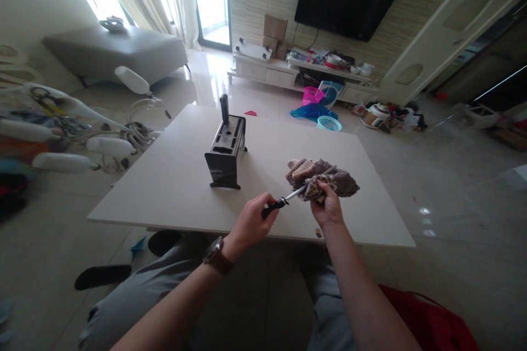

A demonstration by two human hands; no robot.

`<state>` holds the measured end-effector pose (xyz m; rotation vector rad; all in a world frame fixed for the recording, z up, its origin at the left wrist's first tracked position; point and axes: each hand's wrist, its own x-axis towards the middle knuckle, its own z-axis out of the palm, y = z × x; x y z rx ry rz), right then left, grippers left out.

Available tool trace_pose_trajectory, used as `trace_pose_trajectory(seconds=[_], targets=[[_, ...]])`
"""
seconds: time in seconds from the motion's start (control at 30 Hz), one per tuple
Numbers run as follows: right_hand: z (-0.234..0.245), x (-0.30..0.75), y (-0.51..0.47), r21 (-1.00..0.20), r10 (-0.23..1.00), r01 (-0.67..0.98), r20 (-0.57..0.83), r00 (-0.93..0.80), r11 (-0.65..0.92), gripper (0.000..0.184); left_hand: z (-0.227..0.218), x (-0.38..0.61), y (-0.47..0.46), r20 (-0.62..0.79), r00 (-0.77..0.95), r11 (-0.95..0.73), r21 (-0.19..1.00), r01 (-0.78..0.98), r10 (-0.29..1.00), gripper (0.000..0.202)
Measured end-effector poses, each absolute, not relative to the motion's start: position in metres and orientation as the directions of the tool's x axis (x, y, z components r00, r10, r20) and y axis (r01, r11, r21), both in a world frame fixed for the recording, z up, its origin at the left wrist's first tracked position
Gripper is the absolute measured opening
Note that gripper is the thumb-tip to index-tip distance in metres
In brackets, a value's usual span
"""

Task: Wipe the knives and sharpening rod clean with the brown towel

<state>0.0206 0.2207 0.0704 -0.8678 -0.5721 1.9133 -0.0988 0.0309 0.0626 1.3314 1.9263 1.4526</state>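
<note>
My left hand (256, 218) is closed around the black handle of a honing steel (295, 193), whose thin metal rod points away to the right. A patterned brown cloth (345, 182) is bunched about the rod, and my right hand (327, 205) grips it with the thumb on top. The rod's tip shows beyond the cloth's upper folds. Left of both hands a black and silver knife block (224, 148) stands upright on the white table (164, 175). One black-handled item (224, 108) sticks up from its far end; other slots in its top show dark.
A small brown object (318, 233) lies at the table's near edge. Beyond the table are a pink basket (313, 96), a light blue basket (329, 123) and a low TV cabinet (263, 72). A white lamp fixture (74, 104) lies at the left. Red fabric (428, 318) is at lower right.
</note>
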Motion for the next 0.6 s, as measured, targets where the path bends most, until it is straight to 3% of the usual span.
trace_pose_trajectory(seconds=[0.3, 0.43, 0.53, 0.6], targets=[[0.077, 0.051, 0.266, -0.708, 0.951, -0.636, -0.237, -0.197, -0.308, 0.018, 0.071, -0.115, 0.025, 0.025, -0.361, 0.126, 0.912, 0.390, 0.932, 0.029], [0.073, 0.059, 0.276, -0.708, 0.957, -0.644, -0.228, -0.182, -0.291, 0.017, 0.067, -0.117, 0.029, -0.130, -0.354, 0.165, 0.984, 0.070, 0.926, 0.043], [0.071, 0.059, 0.271, -0.706, 0.946, -0.630, -0.246, -0.210, -0.323, 0.018, 0.063, -0.115, 0.033, -0.227, -0.368, 0.140, 0.959, -0.247, 0.902, 0.051], [0.072, 0.056, 0.262, -0.704, 0.930, -0.608, -0.258, -0.263, -0.367, 0.016, 0.061, -0.113, 0.036, -0.236, -0.418, 0.085, 0.933, -0.348, 0.877, 0.054]])
